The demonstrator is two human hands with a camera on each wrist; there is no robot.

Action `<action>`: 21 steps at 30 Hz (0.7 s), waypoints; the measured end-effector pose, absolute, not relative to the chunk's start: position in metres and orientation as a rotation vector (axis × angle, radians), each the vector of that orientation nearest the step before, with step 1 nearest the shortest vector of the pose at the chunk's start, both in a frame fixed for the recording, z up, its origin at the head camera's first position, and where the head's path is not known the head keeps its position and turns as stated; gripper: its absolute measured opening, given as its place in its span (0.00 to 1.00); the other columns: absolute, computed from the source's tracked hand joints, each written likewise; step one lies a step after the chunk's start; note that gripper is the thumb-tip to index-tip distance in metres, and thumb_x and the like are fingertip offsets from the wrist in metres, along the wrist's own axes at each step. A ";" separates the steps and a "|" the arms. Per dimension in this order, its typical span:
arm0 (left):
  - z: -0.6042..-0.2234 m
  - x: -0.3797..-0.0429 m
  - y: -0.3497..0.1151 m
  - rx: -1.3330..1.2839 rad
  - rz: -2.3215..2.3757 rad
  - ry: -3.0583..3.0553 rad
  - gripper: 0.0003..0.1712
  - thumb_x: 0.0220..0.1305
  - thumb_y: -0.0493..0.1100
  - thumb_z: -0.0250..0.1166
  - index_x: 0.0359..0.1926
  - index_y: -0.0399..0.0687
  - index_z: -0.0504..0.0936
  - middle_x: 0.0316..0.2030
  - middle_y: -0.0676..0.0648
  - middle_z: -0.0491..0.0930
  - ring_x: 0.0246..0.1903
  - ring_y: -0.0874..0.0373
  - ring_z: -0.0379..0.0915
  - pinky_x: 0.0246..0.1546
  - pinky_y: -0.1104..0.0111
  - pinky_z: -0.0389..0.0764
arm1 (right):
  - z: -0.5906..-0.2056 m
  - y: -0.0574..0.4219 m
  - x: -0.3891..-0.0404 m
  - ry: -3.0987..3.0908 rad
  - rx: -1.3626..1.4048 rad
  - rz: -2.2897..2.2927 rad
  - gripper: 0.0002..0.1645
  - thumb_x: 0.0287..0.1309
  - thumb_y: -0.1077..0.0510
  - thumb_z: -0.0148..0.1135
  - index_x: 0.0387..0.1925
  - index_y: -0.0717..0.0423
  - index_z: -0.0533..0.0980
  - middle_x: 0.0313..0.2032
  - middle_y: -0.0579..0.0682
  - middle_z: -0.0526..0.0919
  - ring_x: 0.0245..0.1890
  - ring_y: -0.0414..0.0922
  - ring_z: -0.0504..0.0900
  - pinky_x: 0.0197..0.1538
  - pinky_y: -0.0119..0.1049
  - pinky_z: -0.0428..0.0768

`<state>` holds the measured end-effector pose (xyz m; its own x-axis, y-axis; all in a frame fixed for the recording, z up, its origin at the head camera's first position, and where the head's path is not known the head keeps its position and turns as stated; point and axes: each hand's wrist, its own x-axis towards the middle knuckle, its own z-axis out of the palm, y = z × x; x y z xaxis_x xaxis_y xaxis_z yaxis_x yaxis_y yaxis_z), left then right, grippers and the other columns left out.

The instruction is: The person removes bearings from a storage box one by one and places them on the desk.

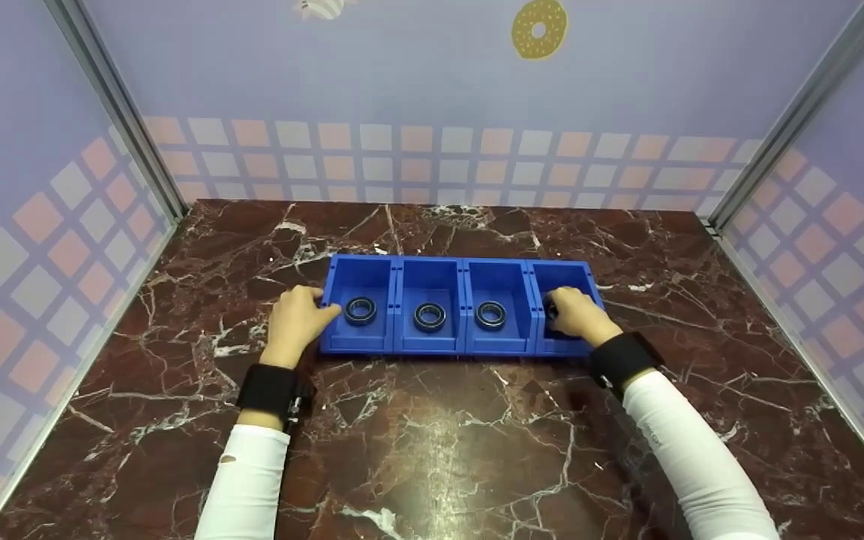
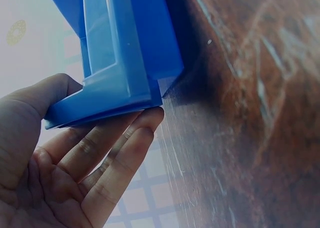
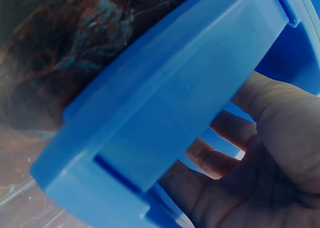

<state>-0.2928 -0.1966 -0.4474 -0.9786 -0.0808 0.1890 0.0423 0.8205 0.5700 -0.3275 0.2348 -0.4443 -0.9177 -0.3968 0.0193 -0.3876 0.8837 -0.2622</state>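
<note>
A row of joined blue bins (image 1: 430, 345) lies across the marble-patterned table. My left hand (image 1: 297, 319) grips the left end wall, its thumb over the rim and its fingers against the outside, as the left wrist view shows of the blue bin (image 2: 117, 87). Black-rimmed ring bearings lie flat in the three bins to the left: one bearing (image 1: 361, 298), a second bearing (image 1: 430, 306) and a third bearing (image 1: 491, 304). Inside the rightmost bin, my right hand (image 1: 578, 313) holds another bearing (image 1: 550, 309), mostly covered by the fingers. The right wrist view hides the fingertips behind the bin's front wall (image 3: 195, 92).
The marble-patterned table (image 1: 432, 442) extends in front of the bins and behind them. Patterned panels enclose it: a back wall (image 1: 417, 82), a left wall (image 1: 19, 225) and a right wall (image 1: 852, 225), with metal posts at the corners.
</note>
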 end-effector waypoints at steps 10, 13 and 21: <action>-0.450 -0.293 -0.197 0.041 -0.893 -2.814 0.27 0.52 0.47 0.65 0.50 0.34 0.79 0.45 0.32 0.79 0.41 0.35 0.76 0.40 0.48 0.75 | -0.443 0.233 -0.328 3.012 -0.628 -0.392 0.08 0.36 0.68 0.62 0.26 0.63 0.76 0.27 0.57 0.77 0.34 0.57 0.76 0.38 0.55 0.74; -0.449 -0.294 -0.197 0.041 -0.899 -2.812 0.27 0.52 0.47 0.65 0.50 0.34 0.80 0.45 0.32 0.79 0.41 0.36 0.76 0.40 0.48 0.75 | -0.442 0.233 -0.327 3.018 -0.622 -0.395 0.09 0.37 0.68 0.62 0.28 0.64 0.77 0.28 0.58 0.78 0.36 0.58 0.76 0.39 0.55 0.73; -0.448 -0.295 -0.197 0.034 -0.903 -2.815 0.27 0.52 0.47 0.65 0.50 0.34 0.79 0.45 0.32 0.79 0.42 0.35 0.76 0.41 0.48 0.74 | -0.439 0.234 -0.326 3.029 -0.613 -0.403 0.17 0.37 0.66 0.64 0.36 0.67 0.78 0.34 0.63 0.79 0.39 0.60 0.77 0.43 0.55 0.74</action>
